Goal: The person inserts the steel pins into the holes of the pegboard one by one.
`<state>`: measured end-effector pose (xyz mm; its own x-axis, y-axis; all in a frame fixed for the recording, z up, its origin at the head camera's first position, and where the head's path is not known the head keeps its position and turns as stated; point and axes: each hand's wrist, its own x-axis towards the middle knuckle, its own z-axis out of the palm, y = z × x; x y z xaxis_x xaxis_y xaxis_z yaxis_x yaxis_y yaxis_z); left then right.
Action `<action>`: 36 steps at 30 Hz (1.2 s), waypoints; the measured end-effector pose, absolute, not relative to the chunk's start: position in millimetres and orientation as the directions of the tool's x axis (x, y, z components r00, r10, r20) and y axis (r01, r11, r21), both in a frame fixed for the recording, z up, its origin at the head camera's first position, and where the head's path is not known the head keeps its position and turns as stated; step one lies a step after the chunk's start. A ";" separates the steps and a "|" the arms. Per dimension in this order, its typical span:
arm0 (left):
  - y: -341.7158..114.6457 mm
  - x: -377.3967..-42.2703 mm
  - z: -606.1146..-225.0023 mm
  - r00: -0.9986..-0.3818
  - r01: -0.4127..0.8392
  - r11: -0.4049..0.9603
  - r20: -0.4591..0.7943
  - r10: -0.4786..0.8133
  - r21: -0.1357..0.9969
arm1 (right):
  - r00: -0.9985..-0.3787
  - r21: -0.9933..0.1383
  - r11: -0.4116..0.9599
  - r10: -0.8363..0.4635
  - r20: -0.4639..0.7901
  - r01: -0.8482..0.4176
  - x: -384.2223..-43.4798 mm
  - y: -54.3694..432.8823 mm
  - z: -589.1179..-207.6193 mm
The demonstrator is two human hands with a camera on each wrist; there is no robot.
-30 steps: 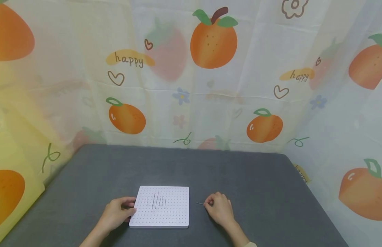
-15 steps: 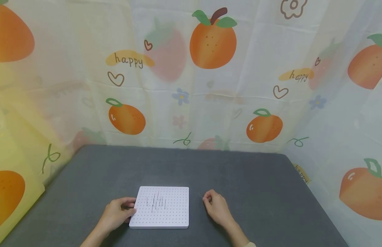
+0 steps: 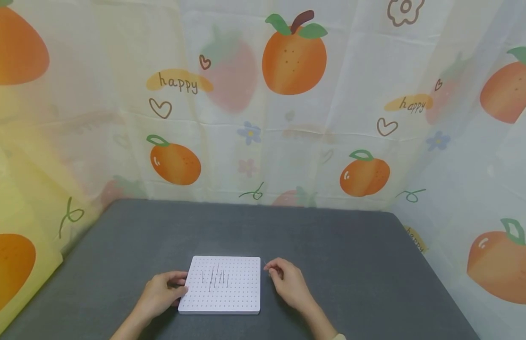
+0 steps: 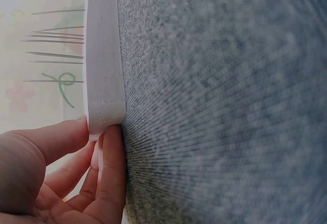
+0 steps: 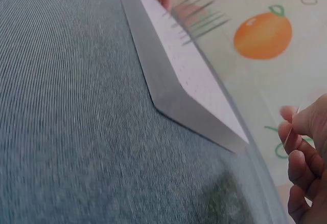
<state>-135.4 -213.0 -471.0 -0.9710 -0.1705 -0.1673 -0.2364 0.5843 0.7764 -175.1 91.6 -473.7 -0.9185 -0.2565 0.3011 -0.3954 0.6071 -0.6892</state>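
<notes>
A white square board [image 3: 243,295] with rows of small holes lies on the dark table. Several thin metal needles [image 4: 56,41] stand up out of its left and middle part. At the board's left edge, my left hand [image 3: 160,292] grips it; the left wrist view has the thumb on the upper edge and the fingers against the side. Just right of the board, my right hand [image 3: 290,282] pinches one thin needle [image 5: 289,132] between thumb and forefinger, apart from the board. In the right wrist view that needle looks slender and faint, partly covered by the fingertips.
The dark grey ribbed cloth on the table [image 3: 343,255] spreads around the board. Behind and on both sides hangs a pale curtain [image 3: 288,156] printed with oranges and the word "happy".
My right hand has moved left, close to the board's right edge, and the needle has turned from lying level to pointing up. The left hand and the board have stayed put.
</notes>
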 end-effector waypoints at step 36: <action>-212.3 -136.6 -470.6 -0.966 -0.259 0.590 -0.191 -0.175 0.765 | -0.839 -0.573 0.624 -0.297 0.456 -0.532 -171.7 36.2 -478.3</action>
